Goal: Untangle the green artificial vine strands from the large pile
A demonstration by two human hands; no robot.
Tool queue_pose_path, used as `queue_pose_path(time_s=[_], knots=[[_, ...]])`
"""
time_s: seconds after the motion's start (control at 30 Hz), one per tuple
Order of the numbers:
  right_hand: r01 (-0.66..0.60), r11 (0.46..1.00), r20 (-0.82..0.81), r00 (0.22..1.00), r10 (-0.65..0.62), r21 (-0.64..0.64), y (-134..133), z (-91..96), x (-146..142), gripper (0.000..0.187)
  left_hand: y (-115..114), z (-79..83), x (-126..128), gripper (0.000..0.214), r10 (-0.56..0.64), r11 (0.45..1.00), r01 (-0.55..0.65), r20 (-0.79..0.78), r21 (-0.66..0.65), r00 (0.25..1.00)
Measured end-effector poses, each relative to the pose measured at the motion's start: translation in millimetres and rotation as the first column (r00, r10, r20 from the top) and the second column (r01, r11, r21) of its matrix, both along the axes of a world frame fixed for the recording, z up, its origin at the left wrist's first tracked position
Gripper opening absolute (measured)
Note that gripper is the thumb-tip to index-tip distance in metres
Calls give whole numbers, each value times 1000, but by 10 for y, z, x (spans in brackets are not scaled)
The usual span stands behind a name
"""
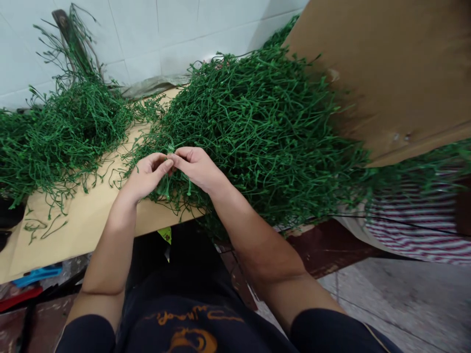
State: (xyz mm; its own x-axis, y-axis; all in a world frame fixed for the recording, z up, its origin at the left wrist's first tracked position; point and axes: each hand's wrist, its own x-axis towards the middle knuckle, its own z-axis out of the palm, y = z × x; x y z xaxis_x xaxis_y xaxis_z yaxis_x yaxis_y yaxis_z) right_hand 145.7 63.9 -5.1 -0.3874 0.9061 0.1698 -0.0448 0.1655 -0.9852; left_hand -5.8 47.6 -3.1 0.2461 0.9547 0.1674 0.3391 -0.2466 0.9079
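Note:
My left hand [147, 174] and my right hand [196, 166] meet fingertip to fingertip at the near edge of a big heap of green plastic stems [265, 127]. Both hands are closed in a pinch on one thin green stem piece [170, 148] that sticks up between the thumbs. Loose strands hang down under my fingers. The heap lies on a tan board [81, 215] that serves as a table top.
A second, smaller pile of green stems [62, 132] lies at the left of the board, against a white tiled wall [147, 34]. A brown cardboard sheet [390, 63] leans at the upper right. A striped sack [415, 230] sits at the right, below the heap.

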Motion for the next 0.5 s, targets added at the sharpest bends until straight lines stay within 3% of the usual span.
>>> queue_pose_path(time_s=[0.13,0.3,0.5], knots=[[-59,998,4,998,59,-2,-25,13,19,46,74,-6,17,18,-10,999,13,-97,34,995],[-201,978,-68,978,198,-48,-84,65,68,49,125,62,-42,22,29,971,51,-326,235,945],[-159,983,-87,985,151,-88,-94,75,43,48,321,93,-75,21,121,884,135,-498,448,859]])
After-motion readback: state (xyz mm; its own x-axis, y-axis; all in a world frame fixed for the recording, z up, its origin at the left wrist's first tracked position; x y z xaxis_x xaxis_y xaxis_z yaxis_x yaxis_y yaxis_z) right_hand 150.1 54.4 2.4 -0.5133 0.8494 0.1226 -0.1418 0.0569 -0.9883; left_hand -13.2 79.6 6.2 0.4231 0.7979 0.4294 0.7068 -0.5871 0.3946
